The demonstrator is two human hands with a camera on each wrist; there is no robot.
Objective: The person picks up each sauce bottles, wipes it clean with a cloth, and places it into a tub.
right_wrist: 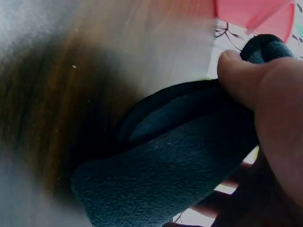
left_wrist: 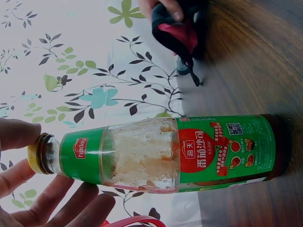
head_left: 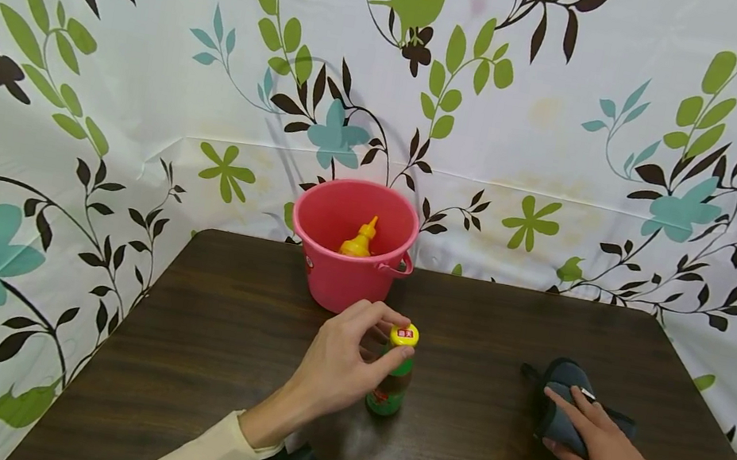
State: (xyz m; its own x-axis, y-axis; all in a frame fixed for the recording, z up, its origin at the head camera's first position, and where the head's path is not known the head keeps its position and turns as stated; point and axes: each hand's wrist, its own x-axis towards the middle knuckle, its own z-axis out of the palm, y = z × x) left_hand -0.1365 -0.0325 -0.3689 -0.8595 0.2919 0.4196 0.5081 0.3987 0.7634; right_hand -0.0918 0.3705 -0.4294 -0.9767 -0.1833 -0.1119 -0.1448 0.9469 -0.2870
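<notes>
A glass ketchup bottle [left_wrist: 142,156] with green labels and a yellow cap [head_left: 405,335] stands upright near the middle of the dark table. My left hand [head_left: 341,358] pinches it at the cap, thumb on one side and index finger on the other; the remaining fingers spread beside the neck. Further right, my right hand [head_left: 601,452] holds a soft dark grey-blue fabric item [right_wrist: 175,161] with a black edge. Its pink-red inside and a small loop show in the left wrist view. What kind of item it is, I cannot tell.
Behind the bottle, a pink bucket [head_left: 345,284] with a handle stands near the table's back edge. Inside it is a yellow pointed nozzle top [head_left: 361,240]. A white leaf-and-bird patterned curtain [head_left: 539,112] hangs beyond the wooden table [head_left: 242,298].
</notes>
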